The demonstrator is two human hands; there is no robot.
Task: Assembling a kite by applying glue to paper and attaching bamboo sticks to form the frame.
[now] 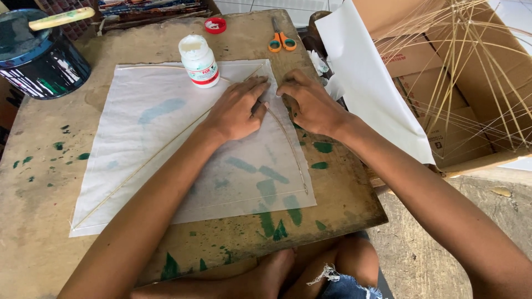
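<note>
Now | both hands' grip flat, unclenched: left hand (237, 109), right hand (310, 102) pressing paper sheet (166, 138)

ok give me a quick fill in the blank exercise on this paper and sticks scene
1. Both hands, left hand and right hand, press on a thin sheet of ____ paper.
2. The glue bottle stands with its red cap ____.
3. The scissors have ____ handles.

Missing words: white; off; orange
</note>
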